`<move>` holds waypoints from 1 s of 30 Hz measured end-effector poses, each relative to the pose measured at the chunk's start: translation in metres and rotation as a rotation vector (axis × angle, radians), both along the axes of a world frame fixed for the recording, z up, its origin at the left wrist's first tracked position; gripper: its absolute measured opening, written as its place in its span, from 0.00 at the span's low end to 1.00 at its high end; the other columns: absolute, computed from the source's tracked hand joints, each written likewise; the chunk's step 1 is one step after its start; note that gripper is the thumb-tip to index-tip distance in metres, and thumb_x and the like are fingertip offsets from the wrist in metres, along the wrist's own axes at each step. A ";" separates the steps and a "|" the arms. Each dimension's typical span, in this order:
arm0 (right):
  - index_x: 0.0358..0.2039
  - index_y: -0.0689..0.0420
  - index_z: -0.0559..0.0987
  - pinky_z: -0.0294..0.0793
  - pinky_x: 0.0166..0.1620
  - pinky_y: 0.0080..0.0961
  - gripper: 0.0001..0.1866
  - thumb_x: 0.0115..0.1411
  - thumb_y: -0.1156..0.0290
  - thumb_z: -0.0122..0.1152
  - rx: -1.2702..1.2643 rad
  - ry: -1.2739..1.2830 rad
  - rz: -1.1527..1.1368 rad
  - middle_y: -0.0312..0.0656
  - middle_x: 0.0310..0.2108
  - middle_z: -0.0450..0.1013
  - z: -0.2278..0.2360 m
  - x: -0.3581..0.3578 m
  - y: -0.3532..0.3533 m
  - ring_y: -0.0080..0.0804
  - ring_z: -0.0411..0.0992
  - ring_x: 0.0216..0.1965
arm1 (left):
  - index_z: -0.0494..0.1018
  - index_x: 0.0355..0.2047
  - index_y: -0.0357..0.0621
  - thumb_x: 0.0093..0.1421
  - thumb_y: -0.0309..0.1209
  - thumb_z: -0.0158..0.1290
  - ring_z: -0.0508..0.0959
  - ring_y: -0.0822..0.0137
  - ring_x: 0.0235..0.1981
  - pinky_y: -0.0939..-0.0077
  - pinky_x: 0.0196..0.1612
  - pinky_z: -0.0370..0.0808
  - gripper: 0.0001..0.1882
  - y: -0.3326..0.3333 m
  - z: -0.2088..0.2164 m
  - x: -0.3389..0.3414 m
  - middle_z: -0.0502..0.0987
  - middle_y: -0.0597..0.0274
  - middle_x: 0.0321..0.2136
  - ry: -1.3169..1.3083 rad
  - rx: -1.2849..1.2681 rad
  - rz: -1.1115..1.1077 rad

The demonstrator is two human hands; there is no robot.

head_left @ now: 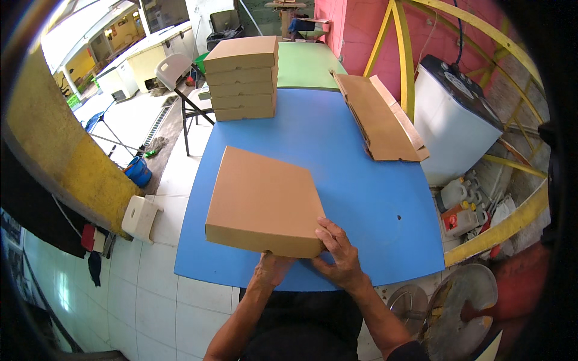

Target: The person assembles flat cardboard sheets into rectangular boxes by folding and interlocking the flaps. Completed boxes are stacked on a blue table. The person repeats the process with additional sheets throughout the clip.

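A closed brown cardboard box [265, 195] is held over the near part of a blue table [385, 240], its near edge toward me. My left hand [275, 268] grips it from below at the middle of the near side, and its fingers are mostly hidden under the box. At the near right corner, my right hand [338, 253] has its fingers on the right side and the thumb low by the bottom edge. A stack of several similar closed boxes [244, 78] stands at the table's far left. Flat, partly folded cardboard [385, 120] lies at the far right.
Beyond the blue top is a green table surface [307, 63]. A white washing machine [451, 117] and yellow metal bars [404, 60] stand to the right, with plastic jugs [460, 219] on the floor. On the left are a white stool [140, 218] and a folding chair [174, 69].
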State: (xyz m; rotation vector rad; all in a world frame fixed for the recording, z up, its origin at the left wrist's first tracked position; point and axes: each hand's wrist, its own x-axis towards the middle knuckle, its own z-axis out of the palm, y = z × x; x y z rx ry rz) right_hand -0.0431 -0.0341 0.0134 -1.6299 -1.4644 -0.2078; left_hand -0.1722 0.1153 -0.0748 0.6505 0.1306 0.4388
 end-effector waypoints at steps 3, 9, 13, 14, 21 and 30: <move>0.61 0.55 0.69 0.84 0.50 0.38 0.38 0.48 0.73 0.75 -0.028 -0.042 -0.014 0.53 0.61 0.67 0.010 0.003 -0.003 0.52 0.74 0.56 | 0.64 0.64 0.49 0.58 0.63 0.57 0.69 0.55 0.60 0.50 0.60 0.69 0.43 -0.009 0.011 0.009 0.69 0.57 0.59 -0.065 -0.071 0.000; 0.59 0.56 0.71 0.85 0.46 0.37 0.39 0.45 0.71 0.77 0.005 -0.089 -0.065 0.52 0.60 0.69 0.022 0.008 -0.001 0.51 0.77 0.53 | 0.64 0.64 0.48 0.57 0.62 0.57 0.68 0.56 0.61 0.52 0.62 0.67 0.43 -0.015 0.044 0.011 0.69 0.58 0.60 -0.029 -0.119 0.051; 0.58 0.55 0.72 0.84 0.46 0.36 0.39 0.44 0.73 0.77 -0.022 -0.111 -0.090 0.51 0.59 0.71 0.022 -0.001 0.007 0.50 0.78 0.51 | 0.65 0.63 0.48 0.60 0.58 0.56 0.69 0.57 0.60 0.53 0.60 0.67 0.38 -0.015 0.046 0.014 0.70 0.58 0.59 -0.139 -0.225 0.033; 0.58 0.55 0.73 0.84 0.47 0.36 0.39 0.43 0.74 0.77 -0.024 -0.105 -0.098 0.52 0.58 0.71 0.021 -0.004 0.009 0.50 0.78 0.51 | 0.65 0.63 0.48 0.61 0.56 0.56 0.69 0.58 0.60 0.53 0.59 0.68 0.36 -0.014 0.044 0.015 0.70 0.58 0.59 -0.186 -0.238 0.014; 0.55 0.52 0.73 0.84 0.40 0.35 0.33 0.46 0.71 0.75 -0.030 -0.257 -0.278 0.47 0.54 0.73 0.012 0.000 0.016 0.47 0.79 0.47 | 0.68 0.57 0.45 0.68 0.48 0.50 0.72 0.58 0.58 0.56 0.51 0.71 0.25 -0.002 0.046 -0.008 0.74 0.60 0.51 0.217 0.075 -0.122; 0.55 0.46 0.74 0.84 0.41 0.37 0.27 0.53 0.71 0.70 -0.074 -0.410 -0.310 0.48 0.54 0.72 -0.006 0.032 -0.001 0.49 0.78 0.47 | 0.63 0.62 0.39 0.62 0.35 0.58 0.79 0.56 0.48 0.56 0.47 0.81 0.30 0.055 0.085 -0.059 0.76 0.48 0.47 0.321 -0.087 0.216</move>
